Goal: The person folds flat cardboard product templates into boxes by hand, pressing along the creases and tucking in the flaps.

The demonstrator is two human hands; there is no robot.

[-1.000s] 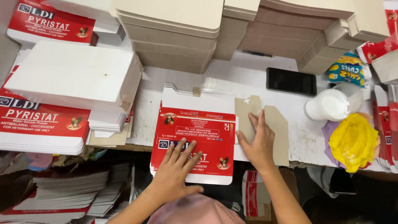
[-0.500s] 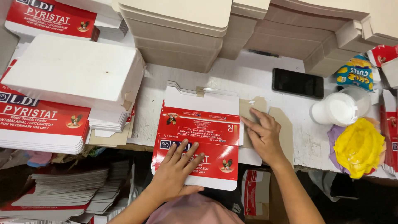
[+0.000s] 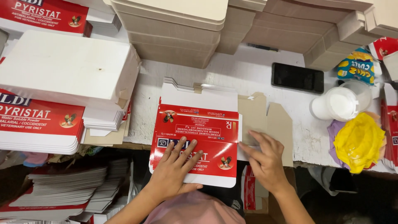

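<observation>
Left hand (image 3: 176, 168) lies open, flat on the red carton blank (image 3: 195, 145) at the table's (image 3: 257, 74) front edge; right hand (image 3: 265, 159), fingers spread, presses the brown flap (image 3: 265, 118). Step: flap folding; next calls for a firm crease.

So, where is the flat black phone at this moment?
In the head view the flat black phone lies on the white table, upper right, behind the brown cardboard flaps and left of the white plastic tub.

Clutter on the white worktable (image 3: 265, 74)

A black phone (image 3: 297, 77) lies near a white plastic tub (image 3: 338, 104), a yellow cloth (image 3: 358, 142) and a snack packet (image 3: 357, 66); beige card stacks (image 3: 174, 29) stand behind.
</observation>
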